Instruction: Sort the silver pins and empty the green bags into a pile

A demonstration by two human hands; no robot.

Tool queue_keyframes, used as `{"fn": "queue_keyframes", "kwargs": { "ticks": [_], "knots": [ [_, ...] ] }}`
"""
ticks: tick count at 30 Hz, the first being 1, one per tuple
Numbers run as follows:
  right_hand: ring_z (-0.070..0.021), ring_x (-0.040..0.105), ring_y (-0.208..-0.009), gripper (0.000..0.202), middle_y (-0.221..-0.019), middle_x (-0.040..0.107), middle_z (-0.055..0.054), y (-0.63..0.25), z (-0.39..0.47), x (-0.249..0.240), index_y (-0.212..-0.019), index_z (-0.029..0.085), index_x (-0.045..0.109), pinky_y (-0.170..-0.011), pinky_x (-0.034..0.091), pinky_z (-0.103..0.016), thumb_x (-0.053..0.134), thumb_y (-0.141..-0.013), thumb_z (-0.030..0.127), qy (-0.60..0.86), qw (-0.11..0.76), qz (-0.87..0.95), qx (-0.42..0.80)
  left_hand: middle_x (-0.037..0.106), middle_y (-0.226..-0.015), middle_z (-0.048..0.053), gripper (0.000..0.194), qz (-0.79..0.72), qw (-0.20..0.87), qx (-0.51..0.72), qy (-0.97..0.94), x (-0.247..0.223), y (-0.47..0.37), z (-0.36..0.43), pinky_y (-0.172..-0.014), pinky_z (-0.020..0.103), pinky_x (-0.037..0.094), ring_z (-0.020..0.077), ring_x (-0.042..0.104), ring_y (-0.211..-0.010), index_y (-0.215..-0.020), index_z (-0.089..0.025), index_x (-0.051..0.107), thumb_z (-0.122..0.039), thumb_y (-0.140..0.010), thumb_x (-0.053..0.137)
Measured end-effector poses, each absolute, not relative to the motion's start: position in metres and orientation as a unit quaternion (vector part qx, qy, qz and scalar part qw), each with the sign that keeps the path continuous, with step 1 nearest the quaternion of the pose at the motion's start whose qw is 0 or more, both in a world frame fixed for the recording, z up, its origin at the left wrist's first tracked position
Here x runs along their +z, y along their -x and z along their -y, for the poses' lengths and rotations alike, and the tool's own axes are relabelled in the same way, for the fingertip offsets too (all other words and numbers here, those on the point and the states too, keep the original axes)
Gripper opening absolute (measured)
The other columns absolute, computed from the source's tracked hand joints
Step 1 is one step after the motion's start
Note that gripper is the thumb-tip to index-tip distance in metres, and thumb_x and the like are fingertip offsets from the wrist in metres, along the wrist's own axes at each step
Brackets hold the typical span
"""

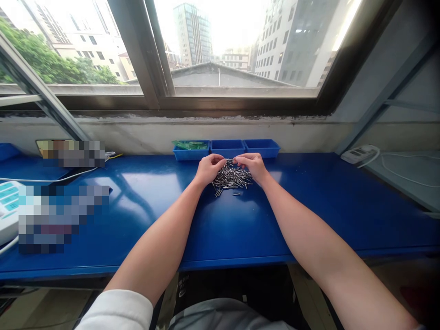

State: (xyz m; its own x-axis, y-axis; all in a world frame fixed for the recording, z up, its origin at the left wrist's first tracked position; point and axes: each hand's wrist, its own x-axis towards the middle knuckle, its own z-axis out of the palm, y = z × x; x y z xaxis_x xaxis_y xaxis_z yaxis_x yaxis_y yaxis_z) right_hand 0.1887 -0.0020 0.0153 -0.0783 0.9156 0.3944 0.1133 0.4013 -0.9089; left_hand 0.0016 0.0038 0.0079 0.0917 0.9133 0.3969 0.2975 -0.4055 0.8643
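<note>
A pile of thin, shiny metal pins (233, 176) lies on the blue table, with one loose pin (236, 194) just in front of it. At the pile's far left side is my left hand (209, 168), its thumb and fingertips pinched together. My right hand (252, 166) faces it from the far right, also pinching with thumb and forefinger. Small metal pins show between the two sets of fingertips, at the back of the heap. Exactly how many each hand holds is too small to tell.
Behind the pile stand three blue bins: the left bin (190, 153) with green packets (189, 145), the middle bin (227, 147) and the right bin (261, 148). A white power strip (360, 154) sits far right. Blurred items and a white device (8, 211) are at left.
</note>
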Motion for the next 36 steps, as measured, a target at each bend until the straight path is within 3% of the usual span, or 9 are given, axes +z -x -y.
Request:
{"fn": "queue_keyframes", "kwargs": {
  "ticks": [5, 11, 16, 26, 32, 36],
  "knots": [
    [-0.0201, 0.063, -0.076, 0.031, -0.085, 0.072, -0.007, -0.196, -0.005, 0.015, -0.09, 0.015, 0.073, -0.073, 0.049, -0.032, 0.061, -0.07, 0.035, 0.517, 0.597, 0.575, 0.213, 0.07, -0.086, 0.006, 0.027, -0.506, 0.244, 0.512, -0.65, 0.008, 0.005, -0.007, -0.076, 0.029, 0.048, 0.0179, 0.064, -0.081, -0.089, -0.015, 0.067, -0.037, -0.073, 0.063],
    [-0.0247, 0.058, -0.096, 0.041, -0.101, 0.07, -0.008, -0.211, -0.014, 0.009, -0.108, 0.015, 0.068, -0.092, 0.044, -0.04, 0.054, -0.07, 0.023, 0.63, 0.527, 0.57, 0.034, 0.07, -0.084, 0.004, 0.021, -0.543, 0.193, 0.476, -0.664, 0.011, 0.006, -0.003, -0.076, 0.028, 0.047, 0.017, 0.063, -0.08, -0.087, -0.017, 0.068, -0.031, -0.075, 0.059],
    [-0.028, 0.053, -0.109, 0.054, -0.112, 0.066, -0.01, -0.217, -0.021, 0.002, -0.12, 0.012, 0.061, -0.097, 0.042, -0.043, 0.057, -0.067, 0.021, 0.663, 0.494, 0.561, 0.044, 0.069, -0.088, 0.004, 0.019, -0.544, 0.148, 0.441, -0.698, 0.013, 0.002, 0.001, -0.08, 0.028, 0.046, 0.0162, 0.062, -0.08, -0.086, -0.017, 0.068, -0.028, -0.076, 0.057],
    [-0.0239, 0.06, -0.094, 0.073, -0.13, 0.054, -0.014, -0.21, -0.012, 0.009, -0.136, 0.008, 0.042, -0.091, 0.047, -0.038, 0.057, -0.065, 0.02, 0.626, 0.512, 0.576, 0.118, 0.068, -0.088, 0.004, 0.019, -0.553, 0.132, 0.401, -0.718, 0.012, 0.002, 0.002, -0.081, 0.029, 0.047, 0.0171, 0.061, -0.082, -0.088, -0.018, 0.068, -0.026, -0.077, 0.056],
    [-0.0239, 0.06, -0.093, 0.072, -0.127, 0.056, -0.014, -0.209, -0.01, 0.012, -0.134, 0.008, 0.045, -0.09, 0.048, -0.038, 0.06, -0.065, 0.02, 0.63, 0.505, 0.576, 0.127, 0.067, -0.093, 0.006, 0.022, -0.552, 0.115, 0.379, -0.734, 0.009, 0.003, 0.0, -0.084, 0.029, 0.047, 0.0178, 0.061, -0.086, -0.093, -0.017, 0.068, -0.027, -0.078, 0.054],
    [-0.0214, 0.061, -0.089, 0.058, -0.122, 0.058, -0.014, -0.209, -0.013, 0.009, -0.123, 0.009, 0.056, -0.088, 0.048, -0.035, 0.059, -0.066, 0.02, 0.632, 0.496, 0.588, 0.092, 0.065, -0.103, 0.008, 0.03, -0.553, 0.066, 0.338, -0.759, 0.006, 0.004, -0.001, -0.089, 0.032, 0.045, 0.0216, 0.06, -0.096, -0.101, -0.017, 0.067, -0.032, -0.08, 0.052]
  ]
}}
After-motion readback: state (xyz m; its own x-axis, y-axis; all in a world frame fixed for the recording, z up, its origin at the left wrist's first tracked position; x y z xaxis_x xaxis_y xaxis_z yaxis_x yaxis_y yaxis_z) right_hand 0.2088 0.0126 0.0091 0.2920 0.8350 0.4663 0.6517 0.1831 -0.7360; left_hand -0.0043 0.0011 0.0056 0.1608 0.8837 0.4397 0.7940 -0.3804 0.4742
